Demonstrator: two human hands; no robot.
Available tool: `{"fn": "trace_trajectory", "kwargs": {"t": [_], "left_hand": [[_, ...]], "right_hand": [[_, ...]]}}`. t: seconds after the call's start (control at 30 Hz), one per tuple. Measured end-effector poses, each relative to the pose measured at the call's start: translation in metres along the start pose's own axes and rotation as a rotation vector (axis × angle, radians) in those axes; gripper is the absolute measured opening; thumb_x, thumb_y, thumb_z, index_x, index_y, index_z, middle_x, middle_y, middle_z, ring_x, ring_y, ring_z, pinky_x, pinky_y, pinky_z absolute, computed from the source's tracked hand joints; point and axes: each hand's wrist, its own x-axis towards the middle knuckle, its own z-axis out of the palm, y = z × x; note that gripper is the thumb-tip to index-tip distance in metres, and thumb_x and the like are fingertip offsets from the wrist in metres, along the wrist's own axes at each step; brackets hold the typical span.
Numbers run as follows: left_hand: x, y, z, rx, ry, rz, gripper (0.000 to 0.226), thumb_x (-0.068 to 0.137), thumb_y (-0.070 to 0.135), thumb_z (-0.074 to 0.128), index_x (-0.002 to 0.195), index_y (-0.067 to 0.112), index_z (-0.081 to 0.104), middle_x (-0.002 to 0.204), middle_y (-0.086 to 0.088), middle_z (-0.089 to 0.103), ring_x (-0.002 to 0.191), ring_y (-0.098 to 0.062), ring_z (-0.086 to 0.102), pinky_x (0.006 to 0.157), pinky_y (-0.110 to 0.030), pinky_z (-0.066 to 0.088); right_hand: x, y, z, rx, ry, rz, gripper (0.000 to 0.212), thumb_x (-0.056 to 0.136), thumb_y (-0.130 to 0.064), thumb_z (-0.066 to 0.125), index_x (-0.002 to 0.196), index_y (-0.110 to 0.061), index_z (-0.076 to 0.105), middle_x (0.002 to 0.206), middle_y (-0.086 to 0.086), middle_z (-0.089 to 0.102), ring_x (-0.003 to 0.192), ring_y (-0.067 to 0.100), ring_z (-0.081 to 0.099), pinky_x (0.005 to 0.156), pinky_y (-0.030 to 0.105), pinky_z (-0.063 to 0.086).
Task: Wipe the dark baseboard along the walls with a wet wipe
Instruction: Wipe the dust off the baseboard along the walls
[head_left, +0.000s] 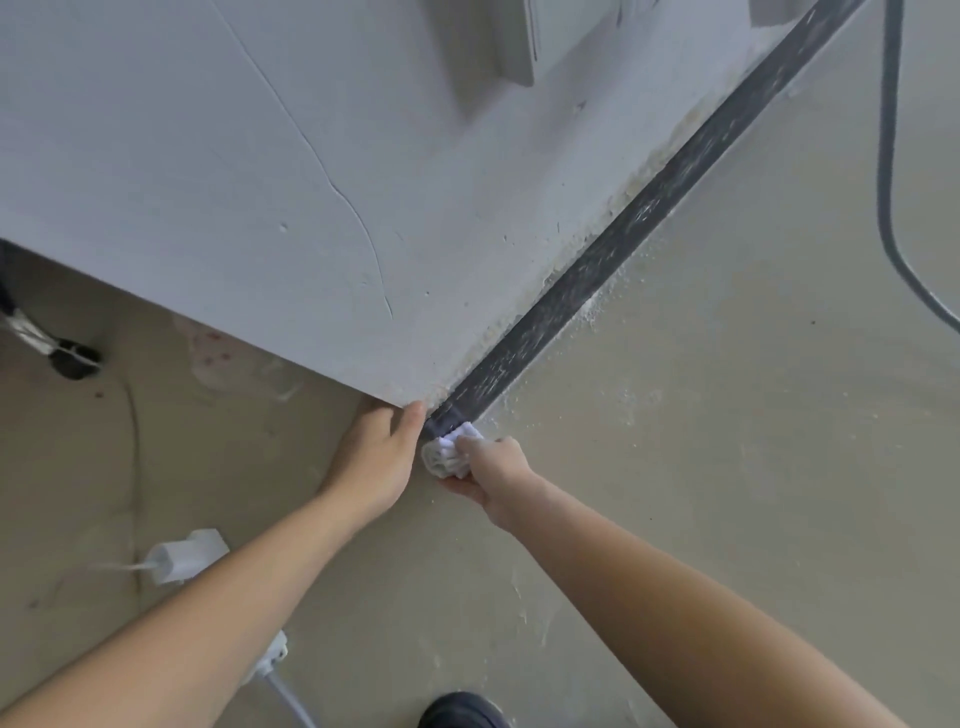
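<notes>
White crumpled wet wipe (448, 453) sits bunched in the right hand (491, 470), whose fingers and thumb curl round it and press it against the near end of the dark grey baseboard (623, 234), right at the outer corner of the wall. That baseboard runs from the corner diagonally to the upper right, along the foot of the pale grey plastered wall (208, 156). It is streaked with pale dust along its length, and white flecks lie on the beige floor (727, 467) beside it. The left hand (376, 460) holds nothing. It rests against the wall's corner with its thumb straight and touching the wall just beside the wipe, and its fingers reach to the corner's other face, where their tips are hidden. The two hands lie close, with the wipe between them. A thin crack (337, 192) winds down the wall, and a pale box (498, 47) is mounted higher up. On the floor to the left lie a white plug adapter (182, 556) and a white power strip (272, 652), the strip partly behind the left forearm. A dark cable (887, 156) runs down the far right. A dark shoe toe (462, 713) shows at the bottom edge, and a metal leg with a black foot (62, 353) at the left edge.
</notes>
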Motion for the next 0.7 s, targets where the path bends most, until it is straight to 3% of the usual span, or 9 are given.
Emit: {"fn": "trace_trajectory", "kwargs": {"t": [0.03, 0.1, 0.17, 0.3, 0.43, 0.53, 0.6, 0.7], "left_hand": [[-0.003, -0.005, 0.001, 0.054, 0.004, 0.019, 0.035, 0.1, 0.038, 0.035, 0.108, 0.015, 0.06, 0.109, 0.003, 0.058, 0.103, -0.019, 0.054, 0.08, -0.028, 0.038], [-0.011, -0.011, 0.005, 0.132, -0.001, 0.104, 0.034, 0.101, 0.031, 0.034, 0.125, 0.015, 0.053, 0.128, 0.003, 0.047, 0.117, -0.018, 0.048, 0.085, -0.024, 0.034], [-0.016, -0.014, 0.006, 0.2, 0.006, 0.163, 0.038, 0.101, 0.024, 0.034, 0.137, 0.014, 0.043, 0.141, 0.002, 0.038, 0.124, -0.018, 0.042, 0.086, -0.02, 0.031], [-0.014, -0.021, 0.003, 0.31, 0.048, 0.224, 0.043, 0.101, 0.017, 0.032, 0.143, 0.012, 0.038, 0.149, 0.003, 0.033, 0.129, -0.02, 0.04, 0.092, -0.021, 0.033], [-0.011, -0.026, 0.003, 0.373, 0.031, 0.221, 0.046, 0.099, 0.016, 0.031, 0.146, 0.015, 0.033, 0.151, 0.006, 0.03, 0.127, -0.022, 0.042, 0.098, -0.03, 0.04], [-0.013, -0.024, 0.002, 0.428, -0.006, 0.223, 0.049, 0.099, 0.014, 0.031, 0.148, 0.012, 0.026, 0.156, 0.006, 0.018, 0.133, -0.022, 0.036, 0.101, -0.029, 0.037], [-0.015, -0.022, 0.003, 0.447, -0.012, 0.224, 0.052, 0.099, 0.012, 0.031, 0.15, 0.013, 0.021, 0.158, 0.009, 0.008, 0.133, -0.023, 0.035, 0.1, -0.029, 0.037], [-0.014, -0.022, 0.002, 0.444, -0.014, 0.216, 0.057, 0.097, 0.008, 0.033, 0.151, 0.018, 0.016, 0.158, 0.011, 0.005, 0.134, -0.022, 0.034, 0.1, -0.03, 0.038]], "right_hand": [[-0.001, -0.005, 0.002, 0.032, -0.005, 0.013, 0.028, 0.091, 0.011, 0.036, 0.099, 0.006, 0.061, 0.067, 0.01, 0.042, 0.058, 0.02, 0.044, 0.099, 0.051, 0.044], [0.001, -0.014, 0.003, 0.04, 0.011, 0.023, 0.019, 0.09, 0.008, 0.047, 0.102, 0.008, 0.062, 0.08, 0.017, 0.056, 0.064, 0.025, 0.056, 0.078, 0.041, 0.059], [0.001, -0.025, 0.0, 0.012, 0.018, 0.029, 0.022, 0.089, 0.004, 0.054, 0.11, 0.011, 0.056, 0.093, 0.024, 0.061, 0.064, 0.027, 0.063, 0.064, 0.035, 0.061], [-0.005, -0.056, -0.026, 0.13, -0.084, -0.048, 0.012, 0.093, 0.002, 0.049, 0.097, 0.009, 0.058, 0.097, 0.023, 0.063, 0.068, 0.023, 0.065, 0.059, 0.024, 0.06], [0.004, -0.08, -0.062, 0.455, 0.107, -0.199, 0.021, 0.095, -0.003, 0.047, 0.111, 0.003, 0.058, 0.094, 0.019, 0.063, 0.064, 0.021, 0.063, 0.053, 0.025, 0.057], [0.009, -0.055, -0.052, 0.105, 0.065, -0.088, 0.028, 0.09, 0.0, 0.048, 0.116, 0.005, 0.058, 0.108, 0.025, 0.065, 0.053, 0.019, 0.063, 0.048, 0.026, 0.054], [0.008, -0.027, -0.027, -0.093, -0.013, 0.033, 0.028, 0.09, -0.001, 0.052, 0.118, 0.004, 0.056, 0.108, 0.024, 0.064, 0.059, 0.022, 0.065, 0.048, 0.029, 0.056], [0.005, -0.008, 0.004, -0.11, -0.113, 0.113, 0.017, 0.093, 0.0, 0.049, 0.107, 0.003, 0.058, 0.097, 0.021, 0.062, 0.066, 0.024, 0.063, 0.052, 0.03, 0.058]]}}
